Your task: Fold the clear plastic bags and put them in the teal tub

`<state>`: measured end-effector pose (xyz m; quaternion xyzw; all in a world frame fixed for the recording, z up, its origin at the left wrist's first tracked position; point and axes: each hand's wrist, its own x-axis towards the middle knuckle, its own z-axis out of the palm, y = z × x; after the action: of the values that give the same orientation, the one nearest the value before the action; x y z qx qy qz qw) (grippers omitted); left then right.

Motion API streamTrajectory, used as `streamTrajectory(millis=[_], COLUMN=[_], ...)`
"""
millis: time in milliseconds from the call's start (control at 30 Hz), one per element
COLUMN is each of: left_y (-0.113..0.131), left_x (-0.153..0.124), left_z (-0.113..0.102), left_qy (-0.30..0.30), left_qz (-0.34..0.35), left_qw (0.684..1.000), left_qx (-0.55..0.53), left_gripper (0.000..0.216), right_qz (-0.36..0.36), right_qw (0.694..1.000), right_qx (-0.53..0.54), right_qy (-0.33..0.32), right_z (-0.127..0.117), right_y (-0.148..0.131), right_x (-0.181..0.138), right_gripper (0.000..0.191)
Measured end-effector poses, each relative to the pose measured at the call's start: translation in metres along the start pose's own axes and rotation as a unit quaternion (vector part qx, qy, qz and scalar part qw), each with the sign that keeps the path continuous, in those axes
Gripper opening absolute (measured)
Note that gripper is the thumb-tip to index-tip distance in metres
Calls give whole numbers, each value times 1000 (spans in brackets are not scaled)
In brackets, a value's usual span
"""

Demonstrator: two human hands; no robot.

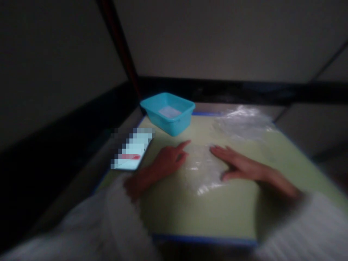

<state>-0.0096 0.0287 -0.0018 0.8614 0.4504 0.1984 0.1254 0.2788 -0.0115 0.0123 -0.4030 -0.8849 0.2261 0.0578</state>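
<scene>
A clear plastic bag [201, 168] lies flat on the yellow tabletop [206, 217], between my two hands. My left hand [170, 159] is at the bag's left edge, index finger stretched out and thumb apart from it; nothing shows between them. On the bag's right side rests my right hand [235, 163], fingers extended flat over its upper right part and thumb spread lower down. The picture is dim and somewhat blurred, so the bag's exact outline is hard to make out.
A turquoise plastic basket [174, 125] stands at the back left with something pale inside. More clear plastic bags [244, 123] lie heaped at the back right. Left of my left hand is a lit screen device [133, 152], partly pixelated. The table has a blue edge [203, 239]; walls rise behind.
</scene>
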Motion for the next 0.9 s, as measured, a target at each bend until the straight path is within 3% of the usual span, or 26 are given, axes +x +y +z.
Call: streamTrajectory(millis=[433, 700, 900], left_y=[2, 8, 11], left_x=[1, 2, 2], left_z=[0, -3, -5], left_qy=[-15, -25, -26], left_qz=[-1, -1, -8], left_qw=[999, 999, 999], left_qx=[36, 31, 35], left_gripper=[44, 40, 37], right_qz=[8, -13, -3], right_qw=[1000, 995, 994], right_qx=[-13, -17, -85], right_qy=[3, 102, 64], right_z=[-2, 3, 14], right_y=[-2, -2, 10], right_x=[-6, 7, 14], right_gripper=[93, 77, 89])
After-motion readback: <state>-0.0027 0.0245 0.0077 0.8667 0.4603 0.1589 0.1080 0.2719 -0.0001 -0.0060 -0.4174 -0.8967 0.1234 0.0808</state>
